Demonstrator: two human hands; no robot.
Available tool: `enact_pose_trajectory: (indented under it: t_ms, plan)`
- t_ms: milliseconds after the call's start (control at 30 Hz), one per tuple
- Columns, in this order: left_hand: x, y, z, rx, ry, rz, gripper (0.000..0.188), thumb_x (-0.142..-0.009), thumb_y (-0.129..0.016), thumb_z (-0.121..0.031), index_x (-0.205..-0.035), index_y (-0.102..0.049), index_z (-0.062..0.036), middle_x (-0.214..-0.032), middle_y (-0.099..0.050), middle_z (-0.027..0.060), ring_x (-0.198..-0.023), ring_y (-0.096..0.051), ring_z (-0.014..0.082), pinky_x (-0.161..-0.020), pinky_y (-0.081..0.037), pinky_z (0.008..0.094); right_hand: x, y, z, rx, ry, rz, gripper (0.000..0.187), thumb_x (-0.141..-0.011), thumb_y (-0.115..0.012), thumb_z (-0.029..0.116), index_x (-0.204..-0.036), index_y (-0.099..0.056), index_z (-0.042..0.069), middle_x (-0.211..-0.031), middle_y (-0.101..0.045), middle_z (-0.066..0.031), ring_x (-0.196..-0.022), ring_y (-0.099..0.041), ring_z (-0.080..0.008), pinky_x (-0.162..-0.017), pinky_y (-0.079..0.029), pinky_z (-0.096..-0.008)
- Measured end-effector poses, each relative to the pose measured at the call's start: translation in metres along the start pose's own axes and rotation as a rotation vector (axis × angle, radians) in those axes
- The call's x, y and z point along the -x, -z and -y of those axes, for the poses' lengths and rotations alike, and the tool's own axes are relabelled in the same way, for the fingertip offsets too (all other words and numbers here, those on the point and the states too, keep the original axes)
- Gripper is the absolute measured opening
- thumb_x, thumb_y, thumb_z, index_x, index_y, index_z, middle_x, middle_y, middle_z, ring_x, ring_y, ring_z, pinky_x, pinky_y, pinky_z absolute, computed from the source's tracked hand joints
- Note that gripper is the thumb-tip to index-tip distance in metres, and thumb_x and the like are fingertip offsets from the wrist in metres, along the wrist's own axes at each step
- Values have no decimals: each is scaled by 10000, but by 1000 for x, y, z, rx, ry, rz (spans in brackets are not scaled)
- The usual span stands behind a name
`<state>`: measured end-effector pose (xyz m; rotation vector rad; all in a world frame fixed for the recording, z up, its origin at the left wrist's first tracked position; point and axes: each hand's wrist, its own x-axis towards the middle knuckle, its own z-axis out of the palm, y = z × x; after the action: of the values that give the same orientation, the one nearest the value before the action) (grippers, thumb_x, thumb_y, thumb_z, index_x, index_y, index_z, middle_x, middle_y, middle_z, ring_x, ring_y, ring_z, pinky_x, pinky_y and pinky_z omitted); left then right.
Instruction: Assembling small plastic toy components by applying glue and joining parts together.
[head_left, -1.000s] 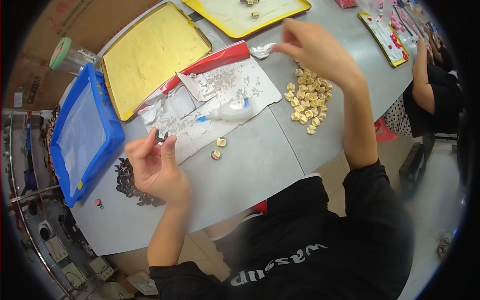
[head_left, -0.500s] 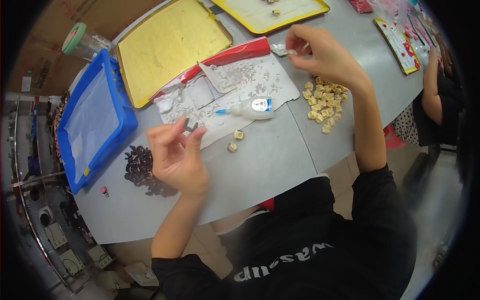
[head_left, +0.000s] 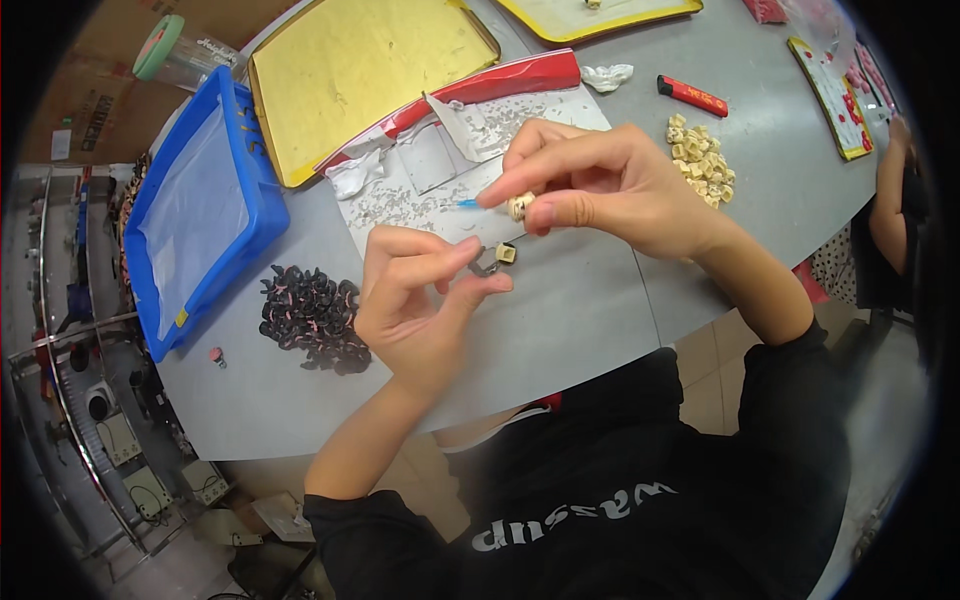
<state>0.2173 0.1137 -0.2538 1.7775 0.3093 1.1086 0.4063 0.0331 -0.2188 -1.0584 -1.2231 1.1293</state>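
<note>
- In close, the left hand (head_left: 415, 305) pinched a small dark piece (head_left: 484, 265), thumb and fingers slightly apart around it!
- And the right hand (head_left: 630, 195), nearly closed, gripped a cream piece (head_left: 520, 206) just beyond!
- Dark pile (head_left: 310, 318) lay to the left, cream pile (head_left: 702, 165) to the right!

Lettering stands on the black shirt (head_left: 640, 460) — white — and on the clear jar (head_left: 192, 58), red stick (head_left: 693, 95), cardboard (head_left: 95, 120).
</note>
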Motion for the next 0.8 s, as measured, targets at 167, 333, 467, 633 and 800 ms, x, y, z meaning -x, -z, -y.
enact_pose_trajectory:
  t_ms: [167,333,467,633,800]
  plan:
    - [2,-3,-1,83,45,4,350,-601,-754,92,-908,-647,-38,-832,-520,47,-646,-462,77,-558,-403,184,2,-8,4,-280,-178,-4,313,-775,-655,5,-1070,-562,-42,-930,-565,-70,-839,-561,-106,-762,-480,-234]
    - [2,-3,-2,104,40,20,363,-596,-757,91,-918,-646,-36,-819,-526,50,-655,-492,83,-575,-422,185,3,-8,5,-328,-241,57,334,-763,-667,-9,-1066,-532,-42,-951,-578,-80,-869,-583,-115,-805,-494,-240]
    - [3,-3,-5,110,50,66,389,-581,-767,83,-933,-660,-43,-816,-524,44,-670,-507,84,-592,-438,186,5,-11,2,-358,-260,86,322,-753,-674,-16,-1044,-539,-23,-954,-583,-77,-872,-595,-119,-809,-499,-240]
    - [4,-2,-6,89,84,59,412,-557,-783,68,-931,-688,-75,-791,-507,17,-681,-492,74,-577,-417,183,5,-13,1,-340,-281,81,305,-755,-672,-16,-1028,-537,-9,-951,-591,-70,-880,-596,-119,-811,-499,-243]
    - [-2,2,-6,-75,4,86,386,-514,-819,-13,-874,-714,-105,-747,-486,-18,-640,-447,76,-528,-339,195,5,-13,1,-370,-335,54,336,-738,-691,-15,-1031,-527,-1,-948,-609,-75,-879,-596,-121,-805,-492,-244]
